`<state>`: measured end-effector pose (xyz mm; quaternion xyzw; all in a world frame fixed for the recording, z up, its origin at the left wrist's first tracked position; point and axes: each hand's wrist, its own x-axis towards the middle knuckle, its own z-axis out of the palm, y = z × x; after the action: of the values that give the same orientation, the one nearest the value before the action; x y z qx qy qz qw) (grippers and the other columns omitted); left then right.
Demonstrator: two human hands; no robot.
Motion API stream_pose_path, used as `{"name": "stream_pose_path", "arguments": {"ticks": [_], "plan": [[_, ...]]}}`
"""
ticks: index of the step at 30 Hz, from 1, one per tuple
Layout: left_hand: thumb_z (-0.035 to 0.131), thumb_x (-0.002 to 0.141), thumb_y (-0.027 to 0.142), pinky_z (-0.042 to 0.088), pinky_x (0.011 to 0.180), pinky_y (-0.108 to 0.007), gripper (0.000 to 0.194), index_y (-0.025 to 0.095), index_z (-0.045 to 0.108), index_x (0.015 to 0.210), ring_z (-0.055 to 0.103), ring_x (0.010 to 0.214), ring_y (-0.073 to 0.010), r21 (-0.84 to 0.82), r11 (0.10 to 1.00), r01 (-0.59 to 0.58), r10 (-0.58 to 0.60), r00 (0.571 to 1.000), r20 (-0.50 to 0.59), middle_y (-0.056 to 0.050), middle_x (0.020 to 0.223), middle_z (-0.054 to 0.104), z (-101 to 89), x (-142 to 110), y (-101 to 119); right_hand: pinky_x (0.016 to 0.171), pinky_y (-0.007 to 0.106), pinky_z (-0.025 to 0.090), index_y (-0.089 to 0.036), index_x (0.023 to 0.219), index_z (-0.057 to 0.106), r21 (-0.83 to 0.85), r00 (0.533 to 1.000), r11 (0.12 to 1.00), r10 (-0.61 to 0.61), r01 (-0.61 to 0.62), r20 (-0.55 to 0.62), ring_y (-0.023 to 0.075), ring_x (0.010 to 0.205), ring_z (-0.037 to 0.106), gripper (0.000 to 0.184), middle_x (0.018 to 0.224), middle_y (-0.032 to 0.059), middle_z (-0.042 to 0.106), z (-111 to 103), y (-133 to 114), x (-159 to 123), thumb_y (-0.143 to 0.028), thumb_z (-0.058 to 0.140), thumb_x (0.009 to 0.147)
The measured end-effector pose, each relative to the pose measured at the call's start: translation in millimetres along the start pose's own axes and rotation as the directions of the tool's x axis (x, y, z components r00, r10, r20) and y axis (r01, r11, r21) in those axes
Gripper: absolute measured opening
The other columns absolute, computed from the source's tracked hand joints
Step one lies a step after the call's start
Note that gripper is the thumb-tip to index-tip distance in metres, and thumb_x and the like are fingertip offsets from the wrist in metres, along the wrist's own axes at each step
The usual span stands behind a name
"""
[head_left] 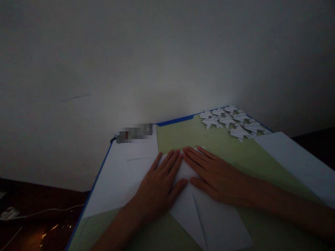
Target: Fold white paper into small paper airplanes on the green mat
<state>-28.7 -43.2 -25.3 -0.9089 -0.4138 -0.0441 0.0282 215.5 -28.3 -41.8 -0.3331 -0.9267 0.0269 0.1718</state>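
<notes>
A partly folded sheet of white paper (220, 221) lies on the green table top, its fold line running toward me. My left hand (162, 184) rests flat on its upper left part, fingers stretched out and pointing away from me. On the upper right part lies my right hand (217, 174), also flat, with its fingers angled to the left. The fingertips of both hands come close together near the paper's far edge. Both hands cover much of the paper's far half.
Several folded white paper figures (239, 131) are grouped at the table's far right corner. White sheets (295, 153) lie along the right side, and another white sheet (117, 181) lies at left under a blurred-out object (134, 133). Behind the blue-edged table (175, 121) stands a wall (167, 62).
</notes>
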Motion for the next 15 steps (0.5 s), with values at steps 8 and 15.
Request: {"name": "stream_pose_path", "arguments": {"ticks": [8, 15], "plan": [[0.032, 0.107, 0.053, 0.012, 0.132, -0.047, 0.072, 0.019, 0.008, 0.166, 0.015, 0.159, -0.0204, 0.007, 1.000, 0.005, -0.005, 1.000, 0.018, -0.007, 0.171, 0.018, 4.0, 3.5, -1.3, 0.129, 0.049, 0.024, -0.005, 0.161, 0.029, 0.020, 0.998, 0.999, 0.049, -0.049, 0.027, 0.0292, 0.156, 0.024, 0.072, 0.167, 0.0201, 0.027, 3.3, 0.8, -0.5, -0.052, 0.037, 0.106], [0.033, 0.107, 0.053, 0.014, 0.131, -0.048, 0.072, 0.021, 0.007, 0.166, 0.018, 0.158, -0.0217, -0.017, 1.000, 0.006, -0.006, 1.000, 0.004, -0.008, 0.171, 0.021, 3.6, 4.4, 0.0, 0.129, 0.053, 0.026, -0.010, 0.163, 0.025, 0.037, 0.998, 0.998, 0.060, -0.060, -0.007, 0.0306, 0.156, 0.024, 0.071, 0.167, 0.0176, 0.027, 5.9, 0.6, -2.7, -0.051, 0.037, 0.106]]}}
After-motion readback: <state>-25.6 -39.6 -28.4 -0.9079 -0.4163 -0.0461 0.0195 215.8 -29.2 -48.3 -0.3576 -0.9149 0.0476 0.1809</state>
